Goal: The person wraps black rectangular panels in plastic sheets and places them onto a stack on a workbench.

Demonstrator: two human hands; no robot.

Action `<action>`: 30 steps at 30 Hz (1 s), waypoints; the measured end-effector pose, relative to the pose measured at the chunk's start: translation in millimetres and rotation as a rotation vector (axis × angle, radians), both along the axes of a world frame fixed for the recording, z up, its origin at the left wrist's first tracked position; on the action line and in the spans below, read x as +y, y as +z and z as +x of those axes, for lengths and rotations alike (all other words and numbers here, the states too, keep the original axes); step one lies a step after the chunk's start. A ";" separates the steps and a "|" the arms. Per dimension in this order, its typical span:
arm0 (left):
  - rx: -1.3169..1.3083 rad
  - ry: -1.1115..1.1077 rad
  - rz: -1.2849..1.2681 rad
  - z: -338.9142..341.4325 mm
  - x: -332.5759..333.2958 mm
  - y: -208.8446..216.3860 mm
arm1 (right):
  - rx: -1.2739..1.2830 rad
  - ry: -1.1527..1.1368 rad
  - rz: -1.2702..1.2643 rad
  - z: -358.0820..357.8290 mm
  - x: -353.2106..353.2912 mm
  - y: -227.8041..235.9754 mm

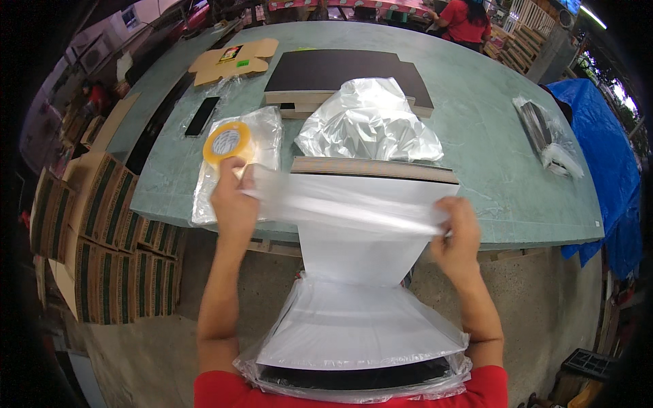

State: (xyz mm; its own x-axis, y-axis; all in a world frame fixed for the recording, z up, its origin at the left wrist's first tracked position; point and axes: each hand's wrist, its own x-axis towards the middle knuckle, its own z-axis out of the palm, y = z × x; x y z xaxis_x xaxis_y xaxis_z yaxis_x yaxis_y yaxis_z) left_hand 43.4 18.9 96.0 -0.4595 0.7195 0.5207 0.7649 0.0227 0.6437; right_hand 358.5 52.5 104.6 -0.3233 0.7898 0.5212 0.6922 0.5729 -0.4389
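Observation:
A band of clear plastic film [347, 200], blurred by motion, is stretched between my two hands above a white panel [360, 248]. My left hand [235, 194] is closed on its left end, beside a roll of tape [246, 139] with a yellow rim. My right hand [461, 228] grips the other end, near the panel's right edge. The panel's far end, a layered brown and dark edge [374, 167], rests on the table. Close to my body is a plastic-covered white stack [354, 333] with a dark strip. Just beyond the panel lies a crumpled shiny plastic sheet [371, 122].
On the green table [490, 115] are flat clear bags [266, 136] under the tape, a black phone [202, 116], a flattened carton [235, 58], dark-topped panels [333, 70] and a plastic-wrapped bundle [544, 132]. Cardboard boxes [102, 265] stand left; a blue tarp [598, 143] hangs right. Someone in red [464, 22] is behind.

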 end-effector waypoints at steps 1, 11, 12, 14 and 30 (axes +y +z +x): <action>0.119 -0.052 0.047 17.3 2.8 3.9 | 0.023 -0.038 0.110 0.7 11.5 6.6; 0.346 -0.408 -0.033 30.0 -29.5 5.3 | 0.111 0.009 -0.025 40.8 2.9 3.8; 0.299 -0.458 0.015 26.4 -33.0 6.6 | 0.166 0.040 -0.103 47.7 -1.3 9.1; -0.064 -0.722 0.042 12.0 -31.7 11.4 | 0.398 0.182 -0.445 65.0 -3.0 14.7; -1.437 -0.441 -0.971 5.5 -67.1 -266.1 | 0.269 -0.555 -1.346 43.8 -46.8 -266.5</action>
